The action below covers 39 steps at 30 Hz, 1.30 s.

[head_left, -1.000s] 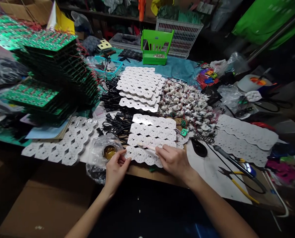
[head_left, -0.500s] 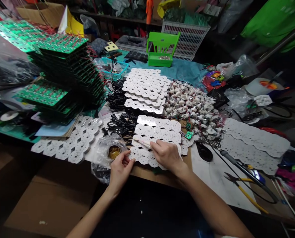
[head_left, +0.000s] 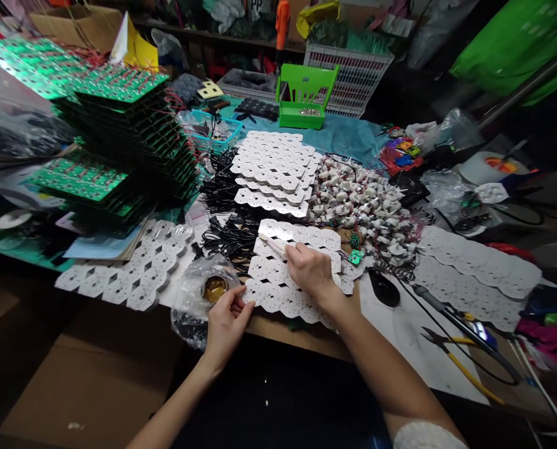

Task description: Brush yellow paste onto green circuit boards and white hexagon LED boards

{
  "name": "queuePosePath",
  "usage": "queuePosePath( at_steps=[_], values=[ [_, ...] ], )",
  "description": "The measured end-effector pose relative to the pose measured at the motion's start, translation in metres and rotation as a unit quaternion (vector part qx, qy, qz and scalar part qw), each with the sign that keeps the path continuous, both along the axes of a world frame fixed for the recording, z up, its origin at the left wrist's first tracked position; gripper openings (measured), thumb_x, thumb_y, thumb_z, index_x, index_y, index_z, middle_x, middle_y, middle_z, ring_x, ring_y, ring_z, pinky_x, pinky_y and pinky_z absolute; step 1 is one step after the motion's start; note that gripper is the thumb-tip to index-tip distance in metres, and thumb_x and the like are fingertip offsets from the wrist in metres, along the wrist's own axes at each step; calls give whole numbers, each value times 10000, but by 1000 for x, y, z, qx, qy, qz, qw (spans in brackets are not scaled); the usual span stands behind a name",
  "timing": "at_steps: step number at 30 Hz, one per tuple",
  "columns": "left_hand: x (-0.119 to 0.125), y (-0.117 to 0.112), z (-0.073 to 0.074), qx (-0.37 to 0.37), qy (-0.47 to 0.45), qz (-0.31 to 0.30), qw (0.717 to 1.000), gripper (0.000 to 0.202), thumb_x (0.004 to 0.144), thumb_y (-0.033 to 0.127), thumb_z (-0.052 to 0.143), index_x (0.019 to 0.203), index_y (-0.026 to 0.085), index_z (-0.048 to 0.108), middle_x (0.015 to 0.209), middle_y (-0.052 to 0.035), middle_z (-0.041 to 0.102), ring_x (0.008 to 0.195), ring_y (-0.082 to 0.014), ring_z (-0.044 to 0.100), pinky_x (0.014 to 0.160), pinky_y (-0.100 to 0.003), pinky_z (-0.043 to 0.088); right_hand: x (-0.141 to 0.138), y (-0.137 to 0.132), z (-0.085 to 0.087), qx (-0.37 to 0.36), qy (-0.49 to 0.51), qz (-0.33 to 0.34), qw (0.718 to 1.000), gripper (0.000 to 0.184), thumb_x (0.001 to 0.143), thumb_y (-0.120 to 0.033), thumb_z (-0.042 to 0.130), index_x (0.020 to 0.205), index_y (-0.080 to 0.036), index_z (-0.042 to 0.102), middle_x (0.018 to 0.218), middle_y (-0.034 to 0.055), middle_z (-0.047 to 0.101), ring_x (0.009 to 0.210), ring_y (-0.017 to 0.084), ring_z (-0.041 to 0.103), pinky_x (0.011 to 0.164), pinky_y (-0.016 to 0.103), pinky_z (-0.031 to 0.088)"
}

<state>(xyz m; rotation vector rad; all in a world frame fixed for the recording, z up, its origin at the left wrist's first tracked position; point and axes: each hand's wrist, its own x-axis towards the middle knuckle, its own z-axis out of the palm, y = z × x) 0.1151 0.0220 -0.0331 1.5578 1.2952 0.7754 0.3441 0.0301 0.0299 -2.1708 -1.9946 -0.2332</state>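
Observation:
A white scalloped circuit board panel (head_left: 271,269), dotted with small holes and dark marks, lies flat at the front edge of the table. My left hand (head_left: 229,317) pinches its near left corner between thumb and fingers. Closed around a slim whitish brush (head_left: 274,245), my right hand (head_left: 310,269) is over the panel's middle. The brush's head points to the far left and appears to touch the panel's upper rows. Beside my left hand, an open round tin (head_left: 215,289) with something amber-yellow inside sits in crumpled clear plastic.
Stacked white panels (head_left: 273,163) stand behind, beside heaped small white parts (head_left: 360,206) and black plug cords (head_left: 229,234). Tall green circuit boards (head_left: 133,131) rise at left. At right lie yellow-handled cutters (head_left: 463,368), a soldering iron (head_left: 465,333) and more panels (head_left: 474,274).
My right hand and the brush have moved up the panel, away from me, from its lower rows toward its far rows. My left hand stays at the corner.

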Motion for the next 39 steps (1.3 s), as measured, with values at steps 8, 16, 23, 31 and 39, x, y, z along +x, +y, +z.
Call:
queuePosePath(
  at_steps=[8,16,23,31,39],
  values=[
    [-2,1,-3,-4,1,-8,1000,420,814,422,677,1150,171,653,760,-4,600,646,-151,581,601,-274,511,14,-47,16,51,34,-8,998,262,967,-273,490,830,-198,700,687,9,631,560,99,488,519,276,161],
    [-3,1,-8,-7,-2,-11,1000,427,815,416,683,1163,170,648,761,-4,590,638,-145,565,590,-265,501,19,-32,6,37,23,-56,997,245,958,-249,500,829,-191,700,741,23,668,563,101,504,514,276,164],
    [-4,2,-8,-11,-3,-10,1000,449,808,437,692,1162,163,647,771,-9,599,653,-149,568,604,-267,505,27,-76,19,62,9,-49,997,247,964,-279,507,834,-203,703,697,3,655,562,105,522,522,258,203],
    [-3,2,-4,-13,-7,-7,1000,475,799,460,698,1162,158,644,755,-1,585,648,-149,556,597,-265,493,33,-65,8,43,12,-113,993,223,945,-288,532,831,-202,703,775,9,693,584,109,529,523,265,185],
    [-3,3,-5,-13,-9,-1,1000,477,783,464,711,1148,164,645,739,10,578,625,-142,542,583,-261,488,33,-108,19,28,4,-123,992,238,961,-279,501,918,-219,728,770,13,689,606,113,556,538,269,213]
  ],
)
